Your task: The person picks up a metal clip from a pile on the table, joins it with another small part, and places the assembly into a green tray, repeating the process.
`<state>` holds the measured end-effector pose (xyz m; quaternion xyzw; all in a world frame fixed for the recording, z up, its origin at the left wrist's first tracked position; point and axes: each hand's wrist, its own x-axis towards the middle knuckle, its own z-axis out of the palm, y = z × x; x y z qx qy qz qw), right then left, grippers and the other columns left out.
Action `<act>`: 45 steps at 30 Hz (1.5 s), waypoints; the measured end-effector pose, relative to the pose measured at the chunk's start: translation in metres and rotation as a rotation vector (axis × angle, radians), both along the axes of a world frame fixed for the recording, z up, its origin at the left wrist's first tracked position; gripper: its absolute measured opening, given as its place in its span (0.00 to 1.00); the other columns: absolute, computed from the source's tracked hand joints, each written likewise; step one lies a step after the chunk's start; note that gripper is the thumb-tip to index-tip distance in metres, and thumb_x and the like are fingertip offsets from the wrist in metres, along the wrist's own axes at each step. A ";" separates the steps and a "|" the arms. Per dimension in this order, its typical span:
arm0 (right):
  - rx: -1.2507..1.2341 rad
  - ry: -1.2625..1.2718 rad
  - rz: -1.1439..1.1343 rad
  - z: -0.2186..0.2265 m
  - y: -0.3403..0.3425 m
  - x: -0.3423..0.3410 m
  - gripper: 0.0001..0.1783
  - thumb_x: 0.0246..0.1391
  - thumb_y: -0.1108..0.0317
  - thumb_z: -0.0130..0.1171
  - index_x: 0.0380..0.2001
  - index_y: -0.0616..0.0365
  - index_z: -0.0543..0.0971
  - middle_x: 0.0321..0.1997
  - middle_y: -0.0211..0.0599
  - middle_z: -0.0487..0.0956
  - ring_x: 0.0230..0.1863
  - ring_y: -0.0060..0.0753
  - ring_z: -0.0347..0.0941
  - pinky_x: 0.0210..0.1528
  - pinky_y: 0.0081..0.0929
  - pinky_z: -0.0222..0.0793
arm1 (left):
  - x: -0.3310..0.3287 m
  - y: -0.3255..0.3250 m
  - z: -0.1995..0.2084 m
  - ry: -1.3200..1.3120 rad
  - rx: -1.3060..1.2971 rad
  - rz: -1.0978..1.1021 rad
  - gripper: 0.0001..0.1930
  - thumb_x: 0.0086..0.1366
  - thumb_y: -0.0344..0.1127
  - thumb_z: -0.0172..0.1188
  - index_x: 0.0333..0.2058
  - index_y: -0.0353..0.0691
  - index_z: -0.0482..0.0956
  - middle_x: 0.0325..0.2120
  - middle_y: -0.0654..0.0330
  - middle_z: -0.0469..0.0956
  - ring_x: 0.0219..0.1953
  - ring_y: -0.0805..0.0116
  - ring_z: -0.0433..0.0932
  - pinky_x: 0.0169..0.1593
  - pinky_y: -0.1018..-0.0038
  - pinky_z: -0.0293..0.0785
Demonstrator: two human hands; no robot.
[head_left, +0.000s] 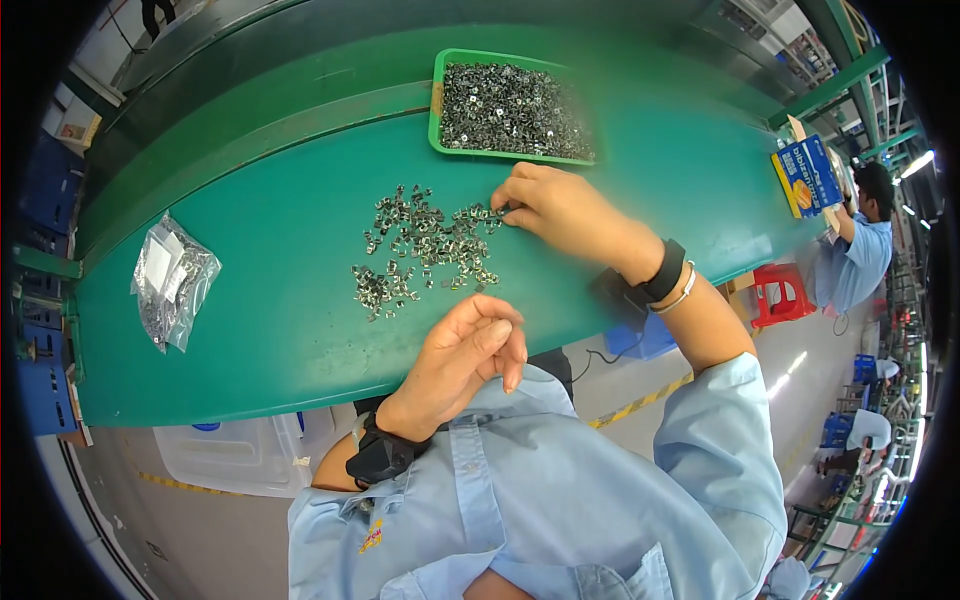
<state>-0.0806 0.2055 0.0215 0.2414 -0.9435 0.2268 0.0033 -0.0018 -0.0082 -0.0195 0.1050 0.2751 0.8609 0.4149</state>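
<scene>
A loose pile of small, shiny metal clips (430, 238) is spread over the green tabletop (290, 330). My right hand (560, 208) reaches to the pile's right edge, thumb and fingertips pinched together on a small metal clip (506, 211), partly hidden by the fingers. Nearer to me, my left hand (460, 352) hovers by the front edge of the table with its fingers curled in and the thumb laid over them. Whatever the left fingers may hold is hidden. Beyond the right hand stands a green tray (437, 125) full of similar small metal parts.
On the left of the table lies a clear plastic bag (175, 280) with small parts and a white slip. A blue and yellow box (808, 178) sits at the far right, near a co-worker in a blue shirt (858, 265). A red stool (782, 294) stands beyond the table.
</scene>
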 end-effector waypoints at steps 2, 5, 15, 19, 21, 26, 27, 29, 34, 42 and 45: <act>-0.004 0.003 0.010 0.000 0.000 -0.001 0.08 0.49 0.72 0.56 0.34 0.58 0.75 0.34 0.37 0.73 0.36 0.41 0.73 0.39 0.31 0.70 | 0.000 0.000 0.000 -0.005 0.008 0.003 0.08 0.68 0.34 0.47 0.42 0.39 0.68 0.26 0.56 0.74 0.21 0.69 0.72 0.27 0.72 0.69; -0.072 -0.048 -0.038 0.004 0.001 0.004 0.09 0.48 0.73 0.56 0.35 0.59 0.75 0.34 0.37 0.74 0.36 0.38 0.74 0.39 0.30 0.70 | 0.001 0.000 0.000 -0.010 0.005 0.009 0.07 0.68 0.34 0.47 0.42 0.39 0.68 0.26 0.56 0.74 0.21 0.69 0.72 0.27 0.72 0.69; -0.283 0.027 -0.104 0.029 -0.016 0.060 0.19 0.47 0.74 0.57 0.45 0.59 0.72 0.33 0.35 0.76 0.35 0.34 0.75 0.37 0.29 0.71 | -0.001 0.008 0.015 0.036 -0.165 0.124 0.08 0.68 0.35 0.47 0.42 0.38 0.67 0.26 0.58 0.73 0.22 0.71 0.72 0.26 0.76 0.70; 0.006 0.174 0.003 0.036 -0.025 0.072 0.25 0.43 0.74 0.58 0.49 0.57 0.70 0.30 0.29 0.75 0.29 0.33 0.72 0.31 0.30 0.67 | 0.000 0.016 0.025 0.157 -0.340 0.231 0.08 0.68 0.35 0.47 0.41 0.37 0.67 0.27 0.59 0.73 0.22 0.73 0.72 0.25 0.79 0.70; 0.044 0.228 0.042 0.040 -0.029 0.078 0.27 0.42 0.74 0.58 0.50 0.56 0.70 0.29 0.28 0.75 0.28 0.33 0.71 0.29 0.30 0.65 | -0.002 0.017 0.025 0.212 -0.369 0.226 0.09 0.68 0.36 0.48 0.42 0.37 0.67 0.29 0.59 0.72 0.23 0.75 0.72 0.25 0.80 0.69; 0.173 0.348 0.156 0.047 -0.030 0.084 0.33 0.40 0.73 0.60 0.55 0.53 0.67 0.24 0.24 0.72 0.23 0.30 0.67 0.25 0.26 0.59 | -0.004 0.014 0.017 0.279 -0.414 0.201 0.11 0.67 0.37 0.49 0.42 0.37 0.67 0.33 0.60 0.72 0.24 0.77 0.72 0.24 0.81 0.68; 0.198 0.355 0.173 0.048 -0.030 0.084 0.34 0.39 0.72 0.60 0.55 0.52 0.66 0.24 0.23 0.72 0.23 0.29 0.66 0.25 0.26 0.58 | -0.004 0.014 0.017 0.258 -0.409 0.194 0.11 0.67 0.37 0.49 0.42 0.37 0.67 0.32 0.60 0.72 0.24 0.78 0.72 0.24 0.82 0.68; 0.152 0.350 0.165 0.046 -0.029 0.085 0.32 0.40 0.72 0.60 0.54 0.53 0.67 0.24 0.24 0.72 0.23 0.30 0.66 0.26 0.26 0.59 | -0.005 0.013 0.018 0.228 -0.379 0.187 0.10 0.67 0.37 0.49 0.41 0.36 0.67 0.32 0.60 0.73 0.24 0.77 0.72 0.24 0.81 0.68; -0.077 0.230 0.084 0.028 -0.028 0.086 0.21 0.44 0.72 0.60 0.46 0.56 0.72 0.28 0.27 0.74 0.26 0.32 0.69 0.28 0.30 0.64 | -0.006 0.011 0.019 0.169 -0.276 0.179 0.09 0.68 0.36 0.49 0.39 0.36 0.67 0.31 0.59 0.74 0.23 0.76 0.72 0.24 0.80 0.68; -0.571 0.172 -0.035 0.011 -0.031 0.096 0.11 0.43 0.76 0.63 0.32 0.58 0.75 0.31 0.35 0.75 0.33 0.34 0.73 0.32 0.27 0.69 | -0.006 0.007 0.011 0.117 -0.113 0.142 0.09 0.67 0.36 0.49 0.38 0.36 0.68 0.31 0.57 0.75 0.23 0.72 0.73 0.25 0.78 0.69; -0.598 0.199 -0.056 0.008 -0.033 0.097 0.11 0.42 0.78 0.63 0.31 0.58 0.75 0.31 0.36 0.75 0.33 0.35 0.73 0.32 0.26 0.70 | -0.006 0.007 0.011 0.110 -0.107 0.139 0.09 0.67 0.37 0.49 0.38 0.36 0.69 0.31 0.57 0.75 0.23 0.72 0.73 0.25 0.78 0.69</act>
